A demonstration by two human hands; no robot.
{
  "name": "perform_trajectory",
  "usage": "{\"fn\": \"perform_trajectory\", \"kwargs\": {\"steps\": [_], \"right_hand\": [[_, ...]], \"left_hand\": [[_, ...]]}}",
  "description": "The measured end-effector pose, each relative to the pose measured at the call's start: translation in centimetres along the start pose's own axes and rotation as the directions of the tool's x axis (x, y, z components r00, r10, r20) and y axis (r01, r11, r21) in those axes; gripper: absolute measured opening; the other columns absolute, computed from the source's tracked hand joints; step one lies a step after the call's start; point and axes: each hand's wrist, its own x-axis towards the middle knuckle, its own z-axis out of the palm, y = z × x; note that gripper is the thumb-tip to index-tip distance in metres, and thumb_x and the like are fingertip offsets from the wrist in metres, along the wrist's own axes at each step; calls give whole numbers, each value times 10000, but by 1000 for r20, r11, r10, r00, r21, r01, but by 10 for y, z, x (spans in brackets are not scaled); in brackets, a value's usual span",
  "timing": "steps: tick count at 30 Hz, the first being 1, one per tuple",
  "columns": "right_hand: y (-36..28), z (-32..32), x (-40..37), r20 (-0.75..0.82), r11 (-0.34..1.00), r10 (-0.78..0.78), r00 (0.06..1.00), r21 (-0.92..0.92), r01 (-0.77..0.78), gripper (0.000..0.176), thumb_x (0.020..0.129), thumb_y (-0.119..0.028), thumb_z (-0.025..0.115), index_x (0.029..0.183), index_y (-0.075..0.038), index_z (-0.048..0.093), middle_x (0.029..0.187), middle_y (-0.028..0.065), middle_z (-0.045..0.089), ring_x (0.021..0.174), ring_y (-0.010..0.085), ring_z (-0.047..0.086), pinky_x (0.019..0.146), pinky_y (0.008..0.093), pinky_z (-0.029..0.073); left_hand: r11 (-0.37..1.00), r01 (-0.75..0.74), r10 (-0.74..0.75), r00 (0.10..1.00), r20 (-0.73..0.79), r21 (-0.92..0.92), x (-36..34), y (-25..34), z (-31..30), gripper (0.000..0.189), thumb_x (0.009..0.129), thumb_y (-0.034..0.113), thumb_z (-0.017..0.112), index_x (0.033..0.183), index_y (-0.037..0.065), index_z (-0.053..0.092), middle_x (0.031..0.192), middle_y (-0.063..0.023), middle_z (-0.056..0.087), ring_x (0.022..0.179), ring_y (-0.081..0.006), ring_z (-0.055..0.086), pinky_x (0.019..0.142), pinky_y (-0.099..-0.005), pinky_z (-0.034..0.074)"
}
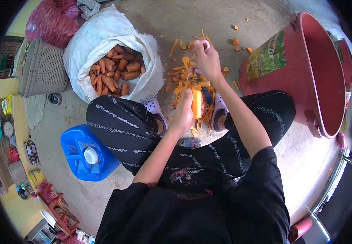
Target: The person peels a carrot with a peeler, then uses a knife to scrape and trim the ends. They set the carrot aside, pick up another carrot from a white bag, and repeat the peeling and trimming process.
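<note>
Left fingers (188, 99) clasped the carrot (197, 106), right fingers (201, 50) clutched the peeler (207, 42) beyond it, peelings (180, 88) strewn beneath it!

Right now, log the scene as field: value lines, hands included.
left hand: gripping a peeled orange carrot
right hand: holding a pink tool, likely a peeler
peelings: orange, scattered around the shoes
sack: white, open, unpeeled-looking carrots inside
tub: red, on the person's right
jug: blue, white cap, beside the left leg
</note>
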Motion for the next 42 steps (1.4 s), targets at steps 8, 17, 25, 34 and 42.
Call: {"fn": "perform_trajectory", "kwargs": {"steps": [8,17,25,34,42], "right_hand": [[-25,0,-16,-163,951,-290,943,-164,264,337,951,-355,508,857,-33,478,581,15,478,472,126,536,463,301,496],[-28,15,-66,226,864,192,955,423,-274,293,962,-339,500,840,-82,429,592,-24,356,423,53,281,385,220,227],[-24,19,-64,173,879,200,964,404,-255,294,949,-335,524,841,-74,441,595,-28,381,434,50,318,391,218,263],[-18,14,-50,126,865,301,945,382,-326,297,932,-317,536,821,-59,441,590,-28,383,447,59,350,394,232,296],[0,-1,-2,-27,962,95,995,260,-85,287,940,-324,527,817,-79,441,585,-28,402,433,70,389,409,271,453]], "left_hand": [[984,1,-38,979,-203,-180,12,7,-8,304,969,390,463,1023,92,492,871,-32,515,755,-149,532,687,-301,451],[951,-33,47,998,36,-307,11,19,-13,198,969,276,403,972,130,537,932,-34,592,883,-186,578,763,-394,485],[937,-35,51,998,38,-348,11,14,-18,185,951,275,444,886,132,542,928,-15,593,866,-191,571,745,-397,470],[967,-50,28,995,-91,-251,8,14,-5,267,963,370,436,957,137,567,904,6,588,810,-134,564,689,-305,443],[992,62,-66,997,27,112,-2,10,0,593,959,592,250,1037,84,546,801,6,479,688,-113,467,597,-247,385]]}}
